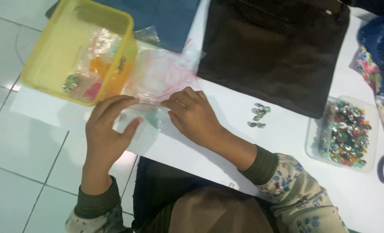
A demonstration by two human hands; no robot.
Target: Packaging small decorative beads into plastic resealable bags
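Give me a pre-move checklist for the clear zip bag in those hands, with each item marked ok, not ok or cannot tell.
1. Both hands on the clear zip bag: ok. The left hand and right hand pinch its near edge.
2. Bag's seal open or shut: cannot tell, the plastic is crumpled.
3. Bag's contents: cannot tell, it looks see-through and nearly flat.
4. Loose beads lie apart from the hands: ok, on the white sheet beside the right hand.
5. Clear bead tray upright and full: ok.
6. Yellow tub steady: cannot tell, it overhangs the sheet's edge onto the floor tiles.
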